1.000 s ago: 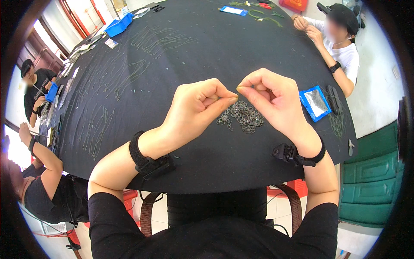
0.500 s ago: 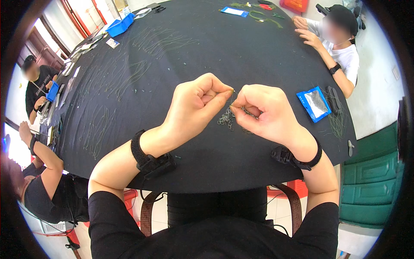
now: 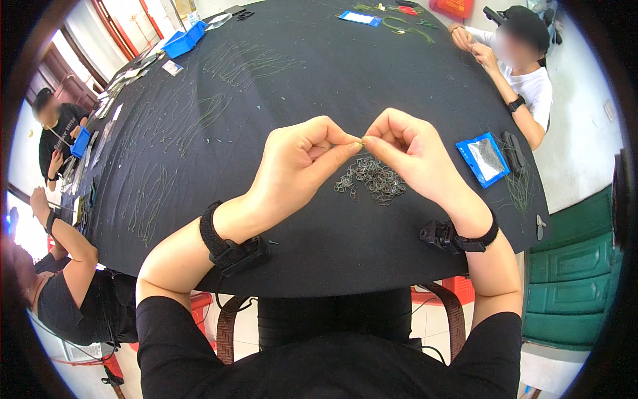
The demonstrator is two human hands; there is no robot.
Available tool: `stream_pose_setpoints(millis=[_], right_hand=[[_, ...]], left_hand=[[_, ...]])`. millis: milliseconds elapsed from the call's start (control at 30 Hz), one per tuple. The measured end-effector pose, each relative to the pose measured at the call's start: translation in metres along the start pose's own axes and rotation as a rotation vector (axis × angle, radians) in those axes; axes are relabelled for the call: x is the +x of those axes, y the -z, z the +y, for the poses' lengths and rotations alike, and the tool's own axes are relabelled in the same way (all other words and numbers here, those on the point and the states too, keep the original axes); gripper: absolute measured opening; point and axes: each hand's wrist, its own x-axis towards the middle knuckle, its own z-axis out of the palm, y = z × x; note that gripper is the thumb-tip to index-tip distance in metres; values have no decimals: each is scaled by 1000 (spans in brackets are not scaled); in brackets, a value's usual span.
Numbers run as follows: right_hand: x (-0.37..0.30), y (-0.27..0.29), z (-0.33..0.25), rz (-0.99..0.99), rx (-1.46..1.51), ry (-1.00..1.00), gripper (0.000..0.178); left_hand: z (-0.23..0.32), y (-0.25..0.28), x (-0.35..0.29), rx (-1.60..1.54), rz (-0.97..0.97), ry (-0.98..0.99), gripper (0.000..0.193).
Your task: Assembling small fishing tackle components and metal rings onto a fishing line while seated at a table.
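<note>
My left hand is closed in a pinch, thumb against index finger, above the middle of the black-covered table. From the other side my right hand pinches too, its fingertips meeting those of the left. A tiny yellowish bit shows between the fingertips; the rest of what they hold is hidden. Just below the hands lies a loose pile of small, dark, looped metal wire pieces, touched by neither hand.
Thin green strands lie spread across the left side, with another bundle at the right. A blue-edged packet lies right of my hands. A blue tray stands far left. Other people sit around the table.
My right hand has moved up and away from the pile, uncovering it. Its fingertips now meet the left ones; a thin strand showed between them before. My left hand has hardly moved.
</note>
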Motion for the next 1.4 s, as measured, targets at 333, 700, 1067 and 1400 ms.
stream_pose_setpoints(millis=[333,700,1067,1400], right_hand=[[-6,-6,-13,-24,-396,507,15],[3,5,-2,9,-100,65,11],[-5,-6,-8,-130,-7,-31,14],[-3,-13,-8,60,-418,590,15]], left_hand=[[-4,-3,0,-41,27,-25,7],[2,0,0,45,-51,37,8],[-7,0,0,-36,31,22,8],[-9,-1,2,-40,24,-50,7]])
